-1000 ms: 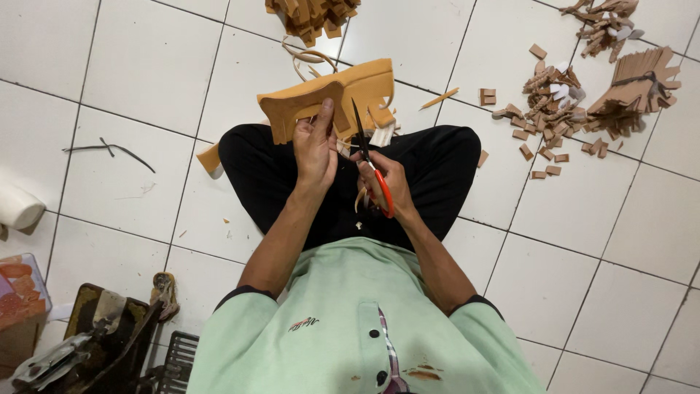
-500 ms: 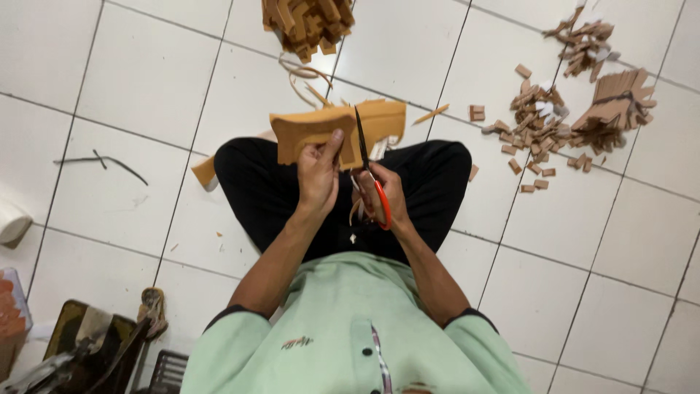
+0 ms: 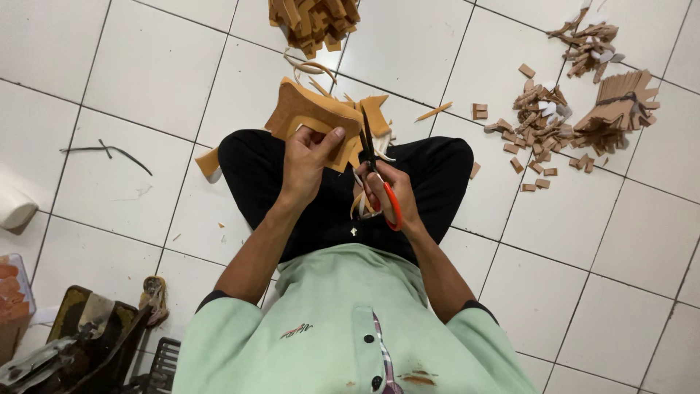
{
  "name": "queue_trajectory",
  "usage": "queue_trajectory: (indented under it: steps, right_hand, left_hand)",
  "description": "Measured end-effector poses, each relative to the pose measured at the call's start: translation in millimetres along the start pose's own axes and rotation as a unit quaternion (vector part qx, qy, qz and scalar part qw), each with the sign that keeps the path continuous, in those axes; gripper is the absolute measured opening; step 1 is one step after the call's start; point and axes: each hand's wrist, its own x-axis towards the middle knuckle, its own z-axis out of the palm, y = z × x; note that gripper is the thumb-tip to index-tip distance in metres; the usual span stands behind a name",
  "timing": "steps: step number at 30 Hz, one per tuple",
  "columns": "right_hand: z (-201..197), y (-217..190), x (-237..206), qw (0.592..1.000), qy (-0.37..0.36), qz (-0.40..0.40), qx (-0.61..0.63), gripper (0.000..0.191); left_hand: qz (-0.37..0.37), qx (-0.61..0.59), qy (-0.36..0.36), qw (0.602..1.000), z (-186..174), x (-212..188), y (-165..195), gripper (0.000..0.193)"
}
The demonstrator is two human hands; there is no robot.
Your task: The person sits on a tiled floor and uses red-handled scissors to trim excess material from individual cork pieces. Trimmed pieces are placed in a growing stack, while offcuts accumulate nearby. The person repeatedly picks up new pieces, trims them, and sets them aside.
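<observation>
I sit cross-legged on a white tiled floor. My left hand (image 3: 310, 157) grips a tan, stiff leather-like sheet (image 3: 306, 117) held up over my knees. My right hand (image 3: 390, 193) holds scissors (image 3: 375, 168) with orange handles, the dark blades pointing up into the sheet's right edge. Thin cut strips (image 3: 361, 201) hang beside the scissors under my right hand.
A pile of tan offcuts (image 3: 313, 18) lies ahead at the top. Small brown cut pieces (image 3: 536, 124) and a bundled stack (image 3: 620, 106) are scattered to the right. A dark machine or tool heap (image 3: 80, 343) sits at lower left, a white object (image 3: 14, 208) at the left edge.
The sheet has been turned and tilted in my left hand. The scissors now point more upright into its right edge. The view has shifted slightly.
</observation>
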Motion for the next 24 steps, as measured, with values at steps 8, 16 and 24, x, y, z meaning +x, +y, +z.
queue_trajectory:
  steps: [8, 16, 24]
  right_hand:
    - [3, -1, -10, 0.998, 0.024, 0.042, 0.045, 0.055]
    - [-8, -13, -11, 0.997, -0.055, 0.02, 0.052, 0.06]
    - [-20, -18, -17, 0.994, -0.065, 0.077, -0.029, 0.053]
  left_hand:
    - [0.03, 0.047, -0.07, 0.996, 1, -2, 20, 0.026]
    - [-0.018, 0.166, -0.107, 0.98, 1, -4, 42, 0.036]
    - [-0.049, 0.25, -0.147, 0.956, -5, -8, 51, 0.041]
